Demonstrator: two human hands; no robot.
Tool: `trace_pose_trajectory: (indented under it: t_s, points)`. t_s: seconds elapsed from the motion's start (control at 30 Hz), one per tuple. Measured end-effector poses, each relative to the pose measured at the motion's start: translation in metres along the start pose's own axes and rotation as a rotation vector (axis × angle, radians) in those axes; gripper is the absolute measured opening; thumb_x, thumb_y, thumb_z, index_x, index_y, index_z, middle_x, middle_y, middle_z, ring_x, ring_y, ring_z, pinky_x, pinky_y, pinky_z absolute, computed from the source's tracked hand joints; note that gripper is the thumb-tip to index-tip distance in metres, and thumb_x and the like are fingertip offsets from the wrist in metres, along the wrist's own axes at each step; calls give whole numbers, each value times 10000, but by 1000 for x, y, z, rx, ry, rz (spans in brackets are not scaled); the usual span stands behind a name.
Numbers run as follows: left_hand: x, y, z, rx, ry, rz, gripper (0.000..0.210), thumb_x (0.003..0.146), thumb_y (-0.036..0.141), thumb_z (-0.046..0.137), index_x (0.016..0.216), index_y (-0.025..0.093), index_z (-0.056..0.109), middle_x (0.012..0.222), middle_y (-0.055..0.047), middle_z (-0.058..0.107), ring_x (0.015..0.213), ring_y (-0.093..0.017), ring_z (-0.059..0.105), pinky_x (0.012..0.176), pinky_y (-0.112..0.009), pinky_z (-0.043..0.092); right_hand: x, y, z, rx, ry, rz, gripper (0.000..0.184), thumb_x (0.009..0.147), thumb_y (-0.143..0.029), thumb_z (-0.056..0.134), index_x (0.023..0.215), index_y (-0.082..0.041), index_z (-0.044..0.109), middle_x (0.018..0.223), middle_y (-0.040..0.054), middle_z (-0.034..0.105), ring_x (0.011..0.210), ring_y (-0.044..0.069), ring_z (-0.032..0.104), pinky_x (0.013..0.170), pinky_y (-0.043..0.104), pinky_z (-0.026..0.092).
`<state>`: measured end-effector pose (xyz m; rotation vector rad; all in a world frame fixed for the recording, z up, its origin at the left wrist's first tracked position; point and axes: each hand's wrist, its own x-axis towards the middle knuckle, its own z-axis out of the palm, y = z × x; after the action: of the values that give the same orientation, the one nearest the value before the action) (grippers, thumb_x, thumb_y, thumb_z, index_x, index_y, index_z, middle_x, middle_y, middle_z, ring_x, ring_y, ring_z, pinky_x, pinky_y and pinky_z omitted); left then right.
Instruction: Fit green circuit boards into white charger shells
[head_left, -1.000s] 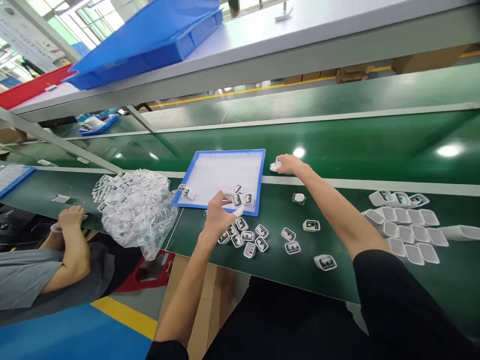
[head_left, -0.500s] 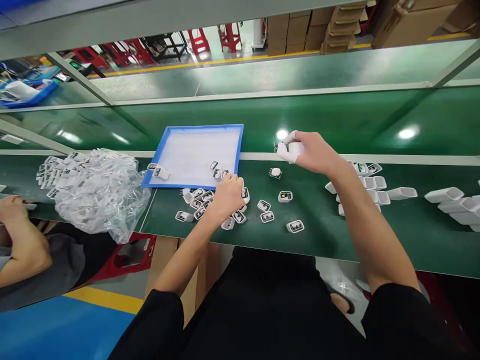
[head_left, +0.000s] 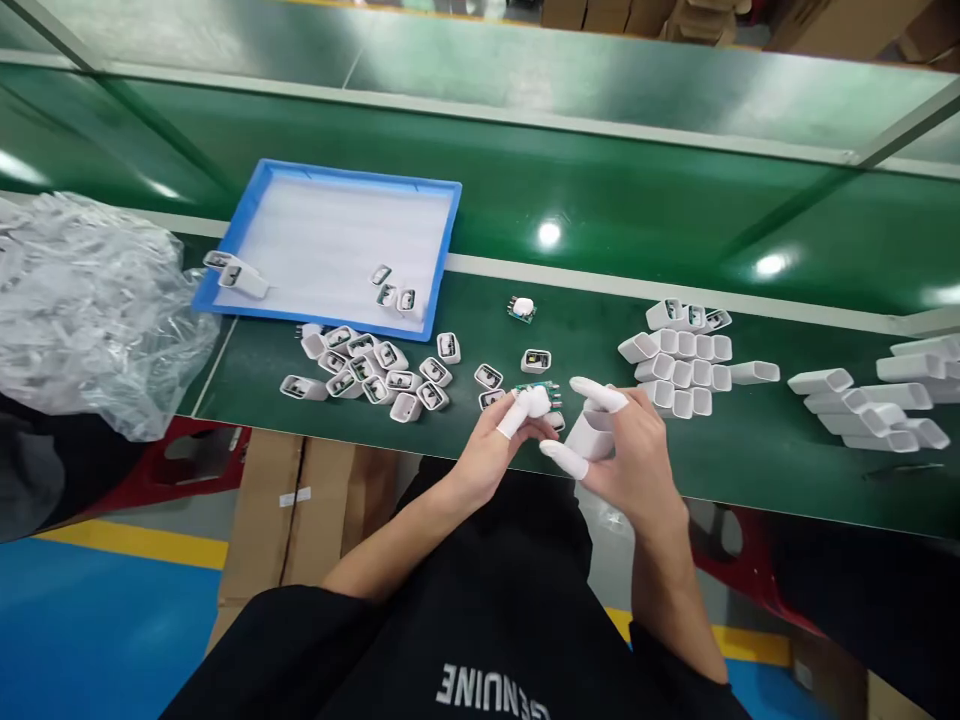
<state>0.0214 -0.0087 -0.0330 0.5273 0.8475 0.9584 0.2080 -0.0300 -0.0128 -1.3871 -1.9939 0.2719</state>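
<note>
Close in front of me, near the table's front edge, both hands are side by side. My left hand [head_left: 491,440], with a white finger cot, pinches a small green circuit board [head_left: 553,396] with a white block on top. A white plastic housing [head_left: 590,436], its open end facing up and away, is held in my right hand [head_left: 634,450]; the thumb and forefinger, in white cots, are spread beside it. Another circuit board [head_left: 522,308] lies behind the hands. Between it and my hands is a filled housing [head_left: 536,361]; others are partly hidden by my left hand.
Several filled housings [head_left: 375,370] cluster left of my hands, by a blue-rimmed tray [head_left: 330,240] holding a few more. A clear bag of white parts [head_left: 97,310] lies far left. Housings stand grouped at right [head_left: 682,372], with more lying farther right [head_left: 874,410].
My left hand has left the cluster of housings and now holds a circuit board. My right hand has come back toward me and now holds a housing. The view has tilted down.
</note>
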Motion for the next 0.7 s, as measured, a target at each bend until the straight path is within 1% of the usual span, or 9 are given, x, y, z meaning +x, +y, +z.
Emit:
trace_pose_trajectory:
  t_s: [0.03,0.1,0.2,0.3,0.37,0.47,0.57,0.63,0.7]
  points:
    - [-3,-7,7,-64,55,28,531,905,695,908,1013,183,822,967,-77,809,910,-225,783,882,-355,647,-10,-2,6,57,56,56,497,1022,-359,758,1483,-261,601,995,41,715,894,274,687,861,451,566]
    - [-9,-17,22,-179,145,56,534,924,706,886,1071,197,817,1039,-73,824,968,-221,789,914,-347,657,-26,-9,24,157,169,164,318,1068,-304,622,1386,-282,608,1027,47,688,884,259,673,835,453,567]
    - [-15,-26,39,-257,251,-3,572,925,750,857,1114,216,777,1067,-50,813,965,-203,786,864,-315,670,-40,-27,55,76,363,195,156,1034,-270,570,1183,-292,612,1101,102,670,930,299,631,877,548,542]
    - [-14,-27,41,-212,303,-38,594,905,767,854,1091,217,727,1002,-36,787,879,-197,775,776,-306,668,-41,-35,70,-41,434,223,177,1018,-354,598,1175,-289,646,1295,183,615,1152,411,584,1011,709,484]
    - [-11,-24,33,-150,270,-43,606,927,800,801,1044,214,696,939,-38,765,815,-207,769,738,-332,670,-37,-31,66,97,427,248,280,1056,-430,552,1278,-301,663,1366,179,560,1262,435,567,1075,734,490]
    - [-9,-17,13,7,164,-9,630,925,829,786,983,211,679,849,-35,731,740,-209,744,708,-345,652,-24,-13,40,379,275,272,411,1104,-410,565,1509,-368,619,1491,132,545,1404,386,594,1179,674,539]
    - [-14,-8,-7,199,97,74,573,925,762,840,1005,209,710,820,-22,705,753,-192,700,745,-327,627,-7,0,10,335,-100,140,636,1057,-324,764,1652,-442,573,1643,104,596,1467,378,621,1219,637,553]
    - [-19,-3,-19,299,57,84,507,944,691,859,1042,208,738,860,-25,706,809,-191,681,790,-320,614,3,2,-1,273,-273,43,694,1034,-293,819,1663,-467,582,1580,88,695,1388,383,686,1165,635,592]
    - [-24,1,-29,367,22,73,436,959,620,873,1041,207,757,896,-25,698,858,-192,664,831,-315,598,12,-2,-3,246,-348,1,661,1035,-249,805,1634,-461,623,1440,79,771,1266,369,747,1063,596,651]
